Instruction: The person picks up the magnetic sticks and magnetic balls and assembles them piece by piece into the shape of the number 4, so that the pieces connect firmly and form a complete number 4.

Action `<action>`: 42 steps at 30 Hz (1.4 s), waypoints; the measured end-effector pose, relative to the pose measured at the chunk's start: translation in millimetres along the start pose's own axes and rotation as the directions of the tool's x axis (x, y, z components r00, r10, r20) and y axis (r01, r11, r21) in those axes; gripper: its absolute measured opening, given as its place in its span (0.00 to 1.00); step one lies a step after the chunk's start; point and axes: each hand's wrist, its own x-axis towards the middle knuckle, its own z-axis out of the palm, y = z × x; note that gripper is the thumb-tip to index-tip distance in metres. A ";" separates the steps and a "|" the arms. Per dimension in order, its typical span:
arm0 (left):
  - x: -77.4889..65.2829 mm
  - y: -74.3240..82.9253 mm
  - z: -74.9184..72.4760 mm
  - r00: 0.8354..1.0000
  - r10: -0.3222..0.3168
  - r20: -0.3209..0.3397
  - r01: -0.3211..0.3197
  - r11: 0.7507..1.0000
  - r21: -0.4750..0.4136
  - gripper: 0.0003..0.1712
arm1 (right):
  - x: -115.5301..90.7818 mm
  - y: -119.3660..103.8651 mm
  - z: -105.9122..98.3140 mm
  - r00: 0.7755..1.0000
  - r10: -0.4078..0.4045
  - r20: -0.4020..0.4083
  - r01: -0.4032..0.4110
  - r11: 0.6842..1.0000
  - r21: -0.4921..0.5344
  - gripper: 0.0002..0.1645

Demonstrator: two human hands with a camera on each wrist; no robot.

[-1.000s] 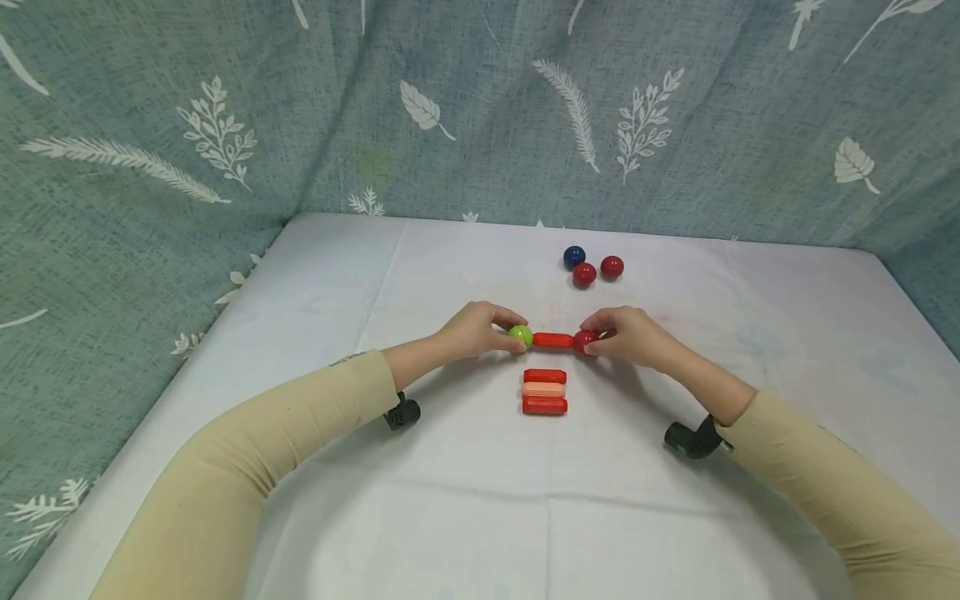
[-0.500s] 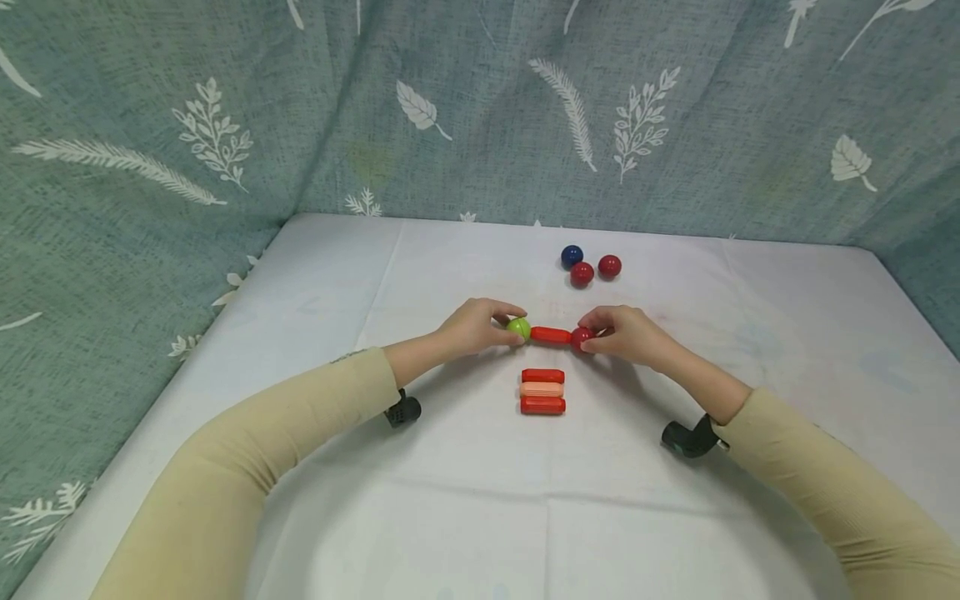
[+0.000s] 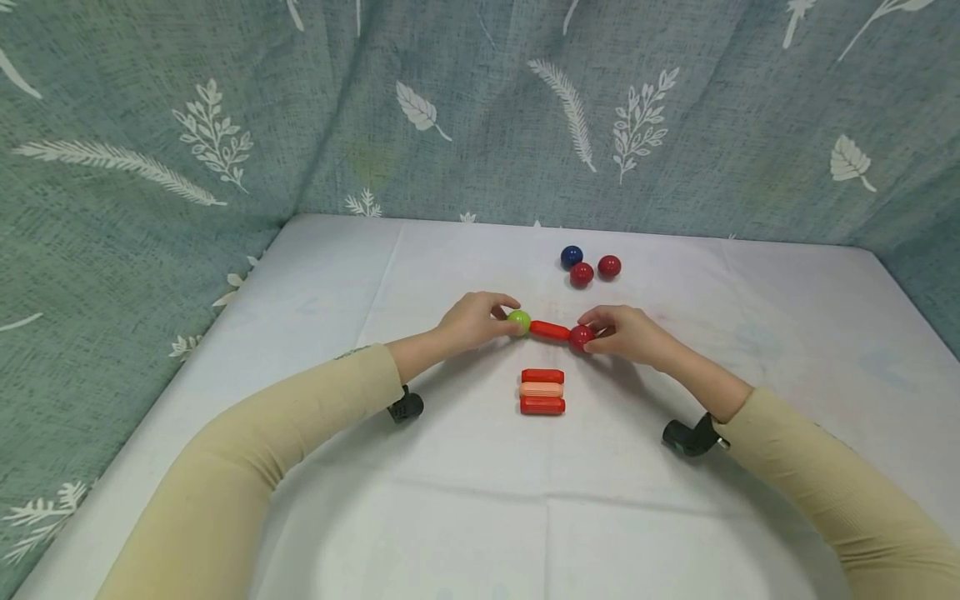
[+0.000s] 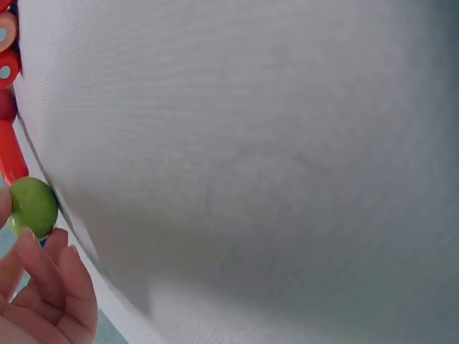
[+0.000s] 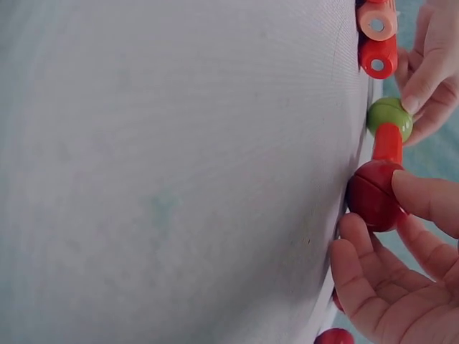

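A red rod (image 3: 550,331) runs between a green ball (image 3: 518,322) on its left end and a red ball (image 3: 581,337) on its right end. With thumb and fingers my left hand (image 3: 474,322) pinches the green ball. The red ball is gripped between the thumb and fingers of my right hand (image 3: 628,335). In the right wrist view the red ball (image 5: 376,195) shows a seam line, and the red rod (image 5: 388,143) meets both balls. The joined piece slants slightly, its green end farther from me.
Three short rods lie side by side nearer me: a red rod (image 3: 542,376), a peach rod (image 3: 542,390) and another red rod (image 3: 542,406). Behind the hands sit a blue ball (image 3: 572,257) and two red balls (image 3: 609,267). A white cloth (image 3: 450,517) covers the table.
My left hand has moved the green ball slightly away from me, so the joined piece now slants. My right hand keeps its hold on the red ball.
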 end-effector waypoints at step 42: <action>39.2 5.7 -0.5 0.999 0.005 -0.038 -0.003 0.999 0.048 0.23 | 4.1 -14.4 13.0 0.997 -0.054 0.053 0.053 0.998 0.028 0.18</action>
